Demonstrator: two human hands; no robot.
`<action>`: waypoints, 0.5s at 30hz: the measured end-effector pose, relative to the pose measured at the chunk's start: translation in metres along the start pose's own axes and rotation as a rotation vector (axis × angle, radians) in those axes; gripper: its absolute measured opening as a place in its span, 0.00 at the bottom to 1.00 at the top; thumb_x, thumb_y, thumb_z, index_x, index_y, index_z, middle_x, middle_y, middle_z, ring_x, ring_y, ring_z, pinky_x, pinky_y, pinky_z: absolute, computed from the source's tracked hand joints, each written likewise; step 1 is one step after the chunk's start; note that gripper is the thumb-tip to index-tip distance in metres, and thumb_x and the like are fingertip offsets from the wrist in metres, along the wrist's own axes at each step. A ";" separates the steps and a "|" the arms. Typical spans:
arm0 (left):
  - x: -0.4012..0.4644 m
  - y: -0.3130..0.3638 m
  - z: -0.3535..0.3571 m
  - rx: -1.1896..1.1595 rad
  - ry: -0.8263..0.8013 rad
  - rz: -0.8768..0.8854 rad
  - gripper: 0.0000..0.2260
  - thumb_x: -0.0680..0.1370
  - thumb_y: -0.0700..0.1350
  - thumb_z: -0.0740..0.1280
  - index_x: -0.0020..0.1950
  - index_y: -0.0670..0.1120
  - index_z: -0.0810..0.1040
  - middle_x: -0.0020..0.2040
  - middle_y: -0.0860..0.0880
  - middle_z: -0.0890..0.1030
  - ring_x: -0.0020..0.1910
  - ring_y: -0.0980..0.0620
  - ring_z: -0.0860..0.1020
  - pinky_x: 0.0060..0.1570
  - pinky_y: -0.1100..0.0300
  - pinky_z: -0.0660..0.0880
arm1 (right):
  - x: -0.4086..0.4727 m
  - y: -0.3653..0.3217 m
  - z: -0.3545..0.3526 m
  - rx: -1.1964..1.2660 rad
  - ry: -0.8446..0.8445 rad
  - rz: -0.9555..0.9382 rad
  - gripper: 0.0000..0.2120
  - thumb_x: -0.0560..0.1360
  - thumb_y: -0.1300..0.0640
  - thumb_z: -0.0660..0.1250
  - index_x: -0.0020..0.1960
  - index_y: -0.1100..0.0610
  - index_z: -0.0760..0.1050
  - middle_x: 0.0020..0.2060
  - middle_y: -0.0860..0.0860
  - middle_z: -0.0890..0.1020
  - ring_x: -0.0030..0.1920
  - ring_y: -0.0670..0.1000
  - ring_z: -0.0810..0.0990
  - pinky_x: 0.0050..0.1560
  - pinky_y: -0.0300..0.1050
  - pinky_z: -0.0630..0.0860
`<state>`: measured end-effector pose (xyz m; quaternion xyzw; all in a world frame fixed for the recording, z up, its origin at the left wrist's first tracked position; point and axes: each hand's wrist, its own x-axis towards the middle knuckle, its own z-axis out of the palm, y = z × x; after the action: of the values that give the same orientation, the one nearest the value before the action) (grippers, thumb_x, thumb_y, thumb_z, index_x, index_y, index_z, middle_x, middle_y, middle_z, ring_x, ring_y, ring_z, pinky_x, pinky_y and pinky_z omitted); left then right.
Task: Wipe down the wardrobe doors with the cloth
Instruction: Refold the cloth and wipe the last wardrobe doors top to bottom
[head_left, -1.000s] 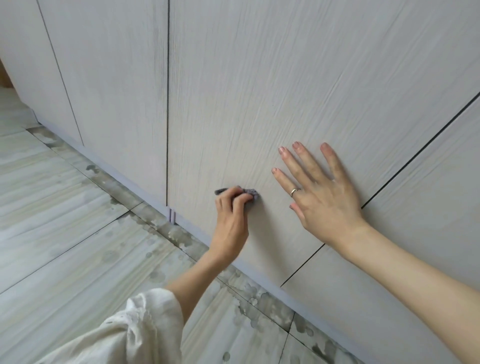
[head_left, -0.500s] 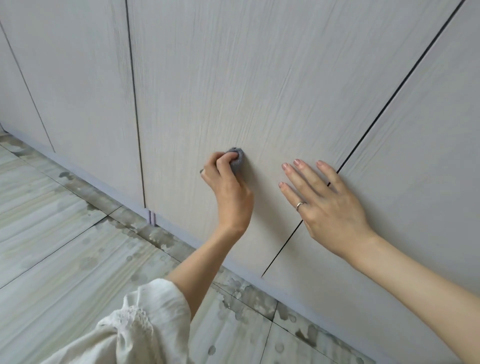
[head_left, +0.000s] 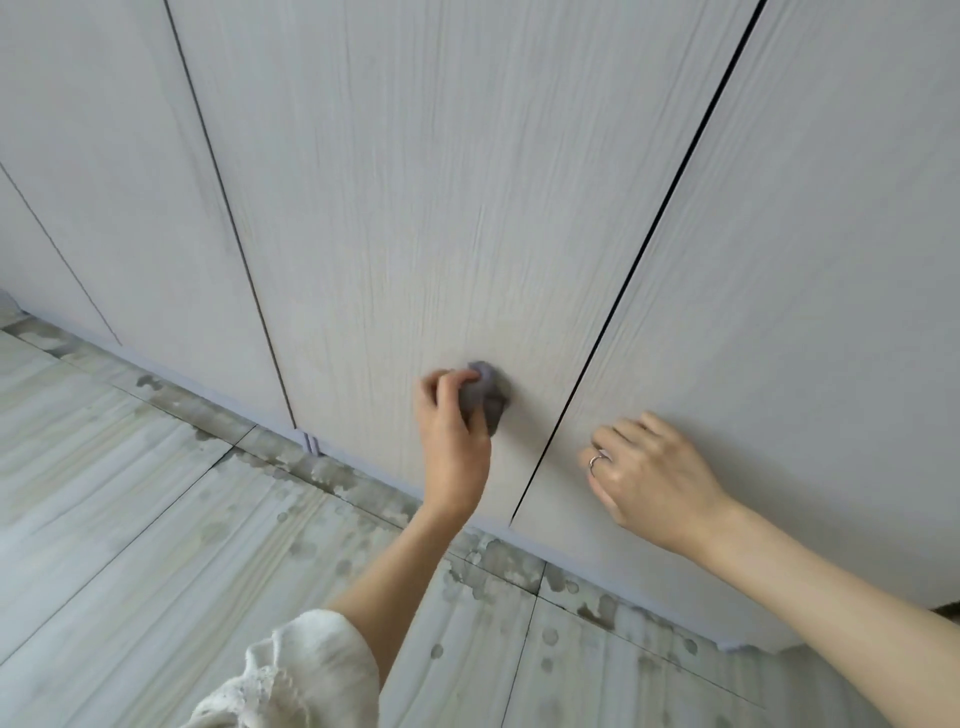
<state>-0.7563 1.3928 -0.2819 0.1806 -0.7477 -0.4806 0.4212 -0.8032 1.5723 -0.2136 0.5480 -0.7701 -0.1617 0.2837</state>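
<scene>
Pale wood-grain wardrobe doors fill the upper view. My left hand (head_left: 452, 447) grips a small bunched grey cloth (head_left: 485, 397) and presses it against the lower part of the middle door (head_left: 415, 208). My right hand (head_left: 654, 478), with a ring on one finger, rests on the neighbouring right door (head_left: 805, 312), just right of the dark gap between the two doors. Its fingers are bent, the tips against the panel, and it holds nothing.
Another door (head_left: 130, 182) stands to the left, beyond a narrow dark gap. A light plinth (head_left: 363, 480) runs along the bottom of the wardrobe. The tiled floor (head_left: 156, 519) below is pale with dark blotches near the wardrobe. A white sleeve (head_left: 291, 675) covers my left arm.
My left hand has carried the cloth right and upward across the middle door. My right hand's fingers, spread flat before, have bent. The view has tilted up and shifted right.
</scene>
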 end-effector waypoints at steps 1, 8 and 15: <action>0.011 0.013 -0.002 -0.040 0.137 -0.106 0.12 0.76 0.28 0.62 0.57 0.37 0.73 0.55 0.48 0.66 0.54 0.52 0.70 0.58 0.68 0.69 | -0.004 0.003 -0.005 0.009 -0.030 0.008 0.12 0.57 0.60 0.76 0.30 0.56 0.73 0.27 0.52 0.72 0.27 0.54 0.72 0.31 0.47 0.65; -0.003 0.061 0.042 0.149 -0.047 0.342 0.11 0.77 0.33 0.61 0.57 0.43 0.69 0.58 0.42 0.68 0.52 0.43 0.69 0.52 0.58 0.70 | -0.022 0.016 -0.013 0.077 -0.096 0.091 0.05 0.63 0.58 0.72 0.33 0.56 0.76 0.28 0.51 0.72 0.29 0.54 0.73 0.32 0.47 0.67; 0.002 0.035 0.026 0.127 -0.009 -0.075 0.10 0.76 0.28 0.59 0.56 0.35 0.71 0.54 0.51 0.69 0.50 0.51 0.70 0.54 0.63 0.72 | -0.037 0.031 -0.019 0.135 -0.136 0.121 0.05 0.66 0.59 0.63 0.31 0.55 0.75 0.27 0.51 0.72 0.28 0.54 0.74 0.29 0.45 0.68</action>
<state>-0.7738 1.4223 -0.2554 0.2325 -0.7714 -0.4482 0.3872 -0.8057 1.6186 -0.1905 0.5060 -0.8284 -0.1289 0.2027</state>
